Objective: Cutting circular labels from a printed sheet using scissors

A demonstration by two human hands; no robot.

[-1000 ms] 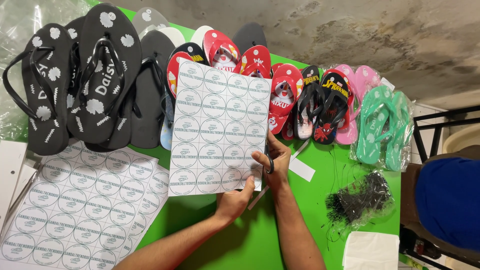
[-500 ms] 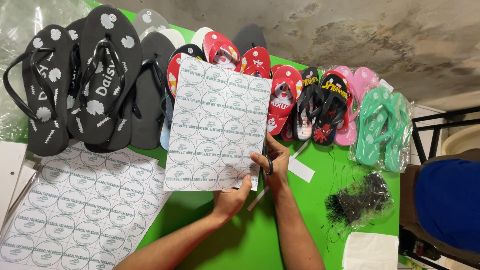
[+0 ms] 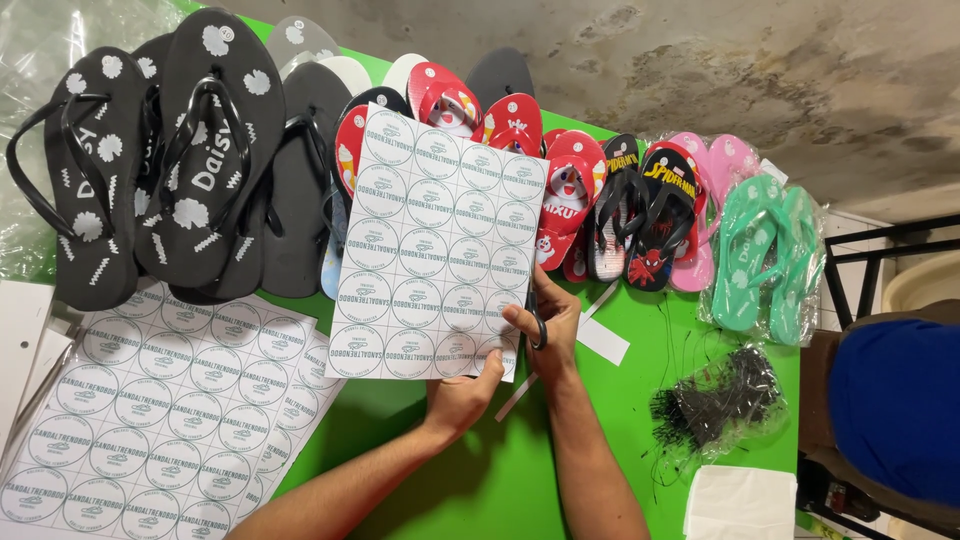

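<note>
- The left hand (image 3: 462, 398) pinches the bottom edge of the label sheet (image 3: 435, 240), thumb on top.
- The right hand (image 3: 548, 325) grips scissors (image 3: 535, 322) at the sheet's lower right corner, fingers clenched through the handles.
- Since a moment ago the sheet has tilted slightly and shifted; the blades now meet its right edge.
- Beyond the grip lie red sandals (image 3: 572, 190); left of it, a second sheet (image 3: 160, 400) rests on the green table (image 3: 520, 480).

Left of the fingers (image 3: 520, 322), a second label sheet (image 3: 150, 400) lies flat on the green surface (image 3: 500, 470). Beyond the fingers runs a row of sandals: black ones (image 3: 150, 160) far left, red ones (image 3: 570, 195), a pink pair (image 3: 715, 170) and a bagged mint pair (image 3: 765, 250) to the right. A bag of black ties (image 3: 715, 400) lies right of the fingers, with white paper strips (image 3: 600, 340) just beside them.
</note>
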